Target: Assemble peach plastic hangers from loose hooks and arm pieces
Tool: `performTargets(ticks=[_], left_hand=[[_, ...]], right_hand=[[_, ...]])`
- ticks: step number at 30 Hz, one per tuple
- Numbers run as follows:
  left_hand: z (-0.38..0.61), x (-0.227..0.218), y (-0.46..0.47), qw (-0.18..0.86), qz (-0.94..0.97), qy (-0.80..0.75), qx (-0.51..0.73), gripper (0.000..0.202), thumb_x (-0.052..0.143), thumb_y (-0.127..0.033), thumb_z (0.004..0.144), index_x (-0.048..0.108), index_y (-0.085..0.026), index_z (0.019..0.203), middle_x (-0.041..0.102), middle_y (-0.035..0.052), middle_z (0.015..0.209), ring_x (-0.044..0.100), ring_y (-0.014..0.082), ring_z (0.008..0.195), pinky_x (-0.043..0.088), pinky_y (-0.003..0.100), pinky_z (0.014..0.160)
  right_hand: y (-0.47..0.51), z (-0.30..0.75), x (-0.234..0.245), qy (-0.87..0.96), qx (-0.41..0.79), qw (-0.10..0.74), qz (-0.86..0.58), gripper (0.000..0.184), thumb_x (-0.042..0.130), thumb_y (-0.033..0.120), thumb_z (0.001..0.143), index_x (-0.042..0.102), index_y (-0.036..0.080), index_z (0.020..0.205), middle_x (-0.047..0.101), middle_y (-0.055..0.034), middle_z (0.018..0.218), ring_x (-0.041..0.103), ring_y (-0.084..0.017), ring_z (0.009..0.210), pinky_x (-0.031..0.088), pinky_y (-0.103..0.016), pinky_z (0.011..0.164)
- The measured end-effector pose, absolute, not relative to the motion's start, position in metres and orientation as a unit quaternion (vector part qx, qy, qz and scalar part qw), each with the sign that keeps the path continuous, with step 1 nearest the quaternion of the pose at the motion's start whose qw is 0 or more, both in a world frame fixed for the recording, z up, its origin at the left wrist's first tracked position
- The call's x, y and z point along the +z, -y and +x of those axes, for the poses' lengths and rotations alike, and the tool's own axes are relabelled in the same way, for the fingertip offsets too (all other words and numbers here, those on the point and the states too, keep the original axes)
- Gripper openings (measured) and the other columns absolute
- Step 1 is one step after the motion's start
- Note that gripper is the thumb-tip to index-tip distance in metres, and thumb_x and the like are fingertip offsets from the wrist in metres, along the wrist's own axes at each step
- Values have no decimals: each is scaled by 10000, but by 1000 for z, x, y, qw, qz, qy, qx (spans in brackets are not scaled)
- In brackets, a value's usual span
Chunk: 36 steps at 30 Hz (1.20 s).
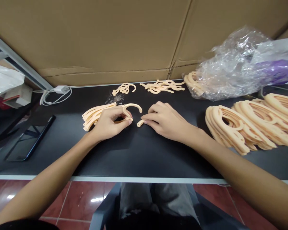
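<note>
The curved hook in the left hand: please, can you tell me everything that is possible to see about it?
The hook is a narrow, peach-coloured strip that looks like moulded plastic. It bends into an open curve, and its rounded free end points down to the right. Its lower part is pinched in the fingers of the left hand, above the black tabletop. A bundle of similar strips lies to its left. Whether the hook touches that bundle, I cannot tell.

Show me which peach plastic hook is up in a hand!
It's the curved hook pinched by the left hand. It sits up off the black table, while the other hooks lie in piles.
</note>
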<state>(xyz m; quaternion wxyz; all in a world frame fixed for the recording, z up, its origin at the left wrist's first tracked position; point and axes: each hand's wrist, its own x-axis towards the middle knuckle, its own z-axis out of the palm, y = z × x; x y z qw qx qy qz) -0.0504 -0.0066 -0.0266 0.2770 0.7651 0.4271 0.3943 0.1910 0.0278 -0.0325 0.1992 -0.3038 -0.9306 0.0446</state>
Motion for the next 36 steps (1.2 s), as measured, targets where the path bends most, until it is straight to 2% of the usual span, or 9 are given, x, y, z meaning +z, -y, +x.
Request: performTargets(ticks=[3, 8, 14, 16, 20, 25, 32, 36], left_hand=[[-50, -27, 8, 266, 763, -440, 392, 97, 718, -250, 863, 736, -166, 818, 742, 38, 827, 663, 153, 752, 512, 281, 720], [-46, -28, 14, 188, 761, -495, 376, 139, 733, -302, 873, 790, -186, 821, 795, 36, 868, 718, 173, 795, 522, 277, 746], [-40, -27, 19, 184, 769, -487, 369, 139, 690, -274, 885, 778, -172, 850, 775, 38, 829, 677, 150, 701, 524, 265, 664], [-39, -27, 19, 178, 773, -483, 371, 128, 685, -265, 883, 770, -172, 865, 765, 38, 816, 666, 147, 683, 528, 265, 652], [-38, -27, 20, 151, 775, -485, 375, 104, 688, -253, 884, 755, -182, 846, 764, 33, 805, 677, 152, 693, 535, 273, 668], [-37, -26, 23, 140, 788, -463, 381, 74, 702, -230, 880, 753, -185, 850, 785, 47, 870, 719, 166, 749, 558, 280, 699], [-35, -24, 24, 118, 805, -432, 390, 62, 719, -218, 883, 778, -228, 865, 804, 23, 884, 747, 168, 781, 591, 290, 744], [-34, -25, 24, 102, 813, -418, 392, 71, 718, -240, 889, 787, -247, 873, 803, 17, 848, 747, 174, 750, 590, 302, 703]], right_hand=[[-29, 189, -34, 934, 56, 201, -289, 311, 476, 278, 1033, 774, 186, 1029, 696, -120, 1031, 576, -246, 960, 433, -385, 834], [-27, 188, -31, 929, 91, 197, -301, 313, 436, 209, 1022, 737, 126, 1044, 716, -131, 1012, 619, -249, 987, 479, -381, 892], [-24, 188, -29, 913, 142, 222, -313, 331, 427, 173, 998, 688, 139, 1199, 738, -129, 1087, 662, -250, 1016, 489, -378, 900], [-24, 188, -26, 910, 166, 228, -305, 327, 436, 164, 991, 691, 145, 1195, 746, -122, 1097, 673, -235, 1000, 485, -358, 888], [-22, 190, -16, 894, 222, 233, -312, 267, 482, 138, 960, 719, 158, 1081, 763, -71, 1002, 674, -174, 861, 459, -286, 786], [-20, 192, -5, 876, 291, 185, -338, 241, 546, 103, 895, 744, 165, 1017, 730, -2, 777, 615, -117, 661, 396, -240, 663], [-19, 193, -2, 874, 307, 188, -327, 227, 555, 132, 916, 768, 153, 992, 695, 7, 715, 555, -95, 606, 360, -235, 634], [-18, 195, 1, 872, 324, 171, -324, 211, 559, 168, 931, 770, 161, 942, 653, 29, 662, 514, -87, 581, 320, -247, 611]])
